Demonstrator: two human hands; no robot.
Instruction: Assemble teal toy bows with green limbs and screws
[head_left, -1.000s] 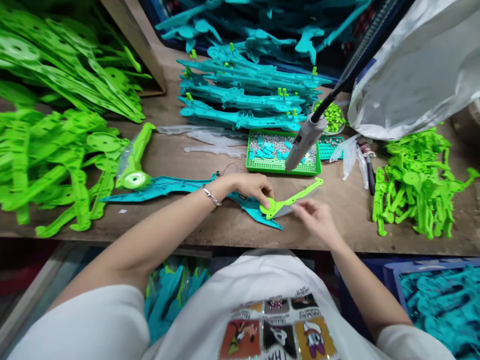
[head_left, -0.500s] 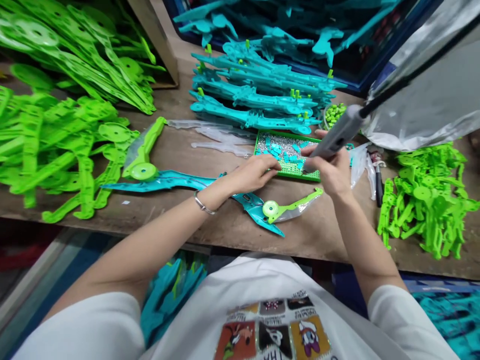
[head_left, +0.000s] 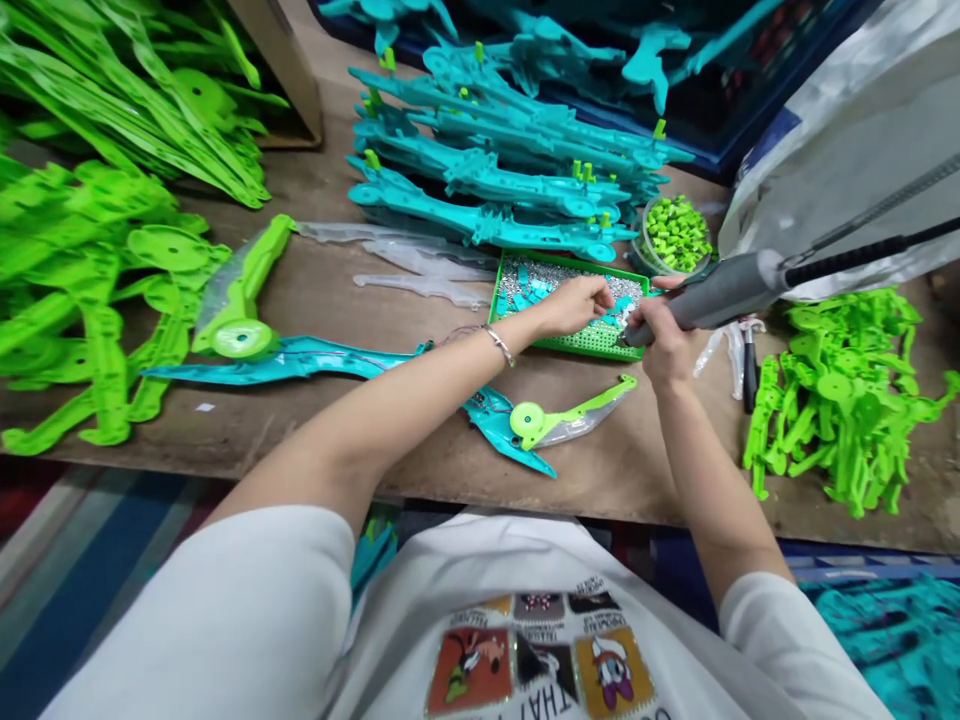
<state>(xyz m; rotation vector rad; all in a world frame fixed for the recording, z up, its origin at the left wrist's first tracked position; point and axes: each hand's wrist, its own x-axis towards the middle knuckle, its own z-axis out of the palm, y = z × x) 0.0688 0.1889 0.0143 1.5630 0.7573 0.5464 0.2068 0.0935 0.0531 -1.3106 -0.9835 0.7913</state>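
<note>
My left hand (head_left: 577, 305) is over a green tray (head_left: 574, 347) of small silver screws and little teal pieces. Its fingers are curled together, and whatever is between them is too small to make out. In my right hand (head_left: 666, 345) is a grey electric screwdriver (head_left: 731, 290), tip pointing left at the tray's right end. Below my left forearm lies a long teal plastic piece (head_left: 337, 357) with thin wires along it. A lime-green arm with a round hub (head_left: 238, 338) sits at its left part, and another lime-green arm (head_left: 574, 412) at its right end.
Lime-green parts are heaped at left (head_left: 90, 290) and right (head_left: 855, 390). Teal parts (head_left: 480, 190) lie stacked behind the tray, beside a tub of small green pieces (head_left: 675, 232). Clear plastic strips (head_left: 420, 288) and a black-handled hammer (head_left: 750, 370) rest on the table.
My left hand has moved right, from the tray's near left edge to over its contents. The screwdriver has swung lower and further right in my right hand.
</note>
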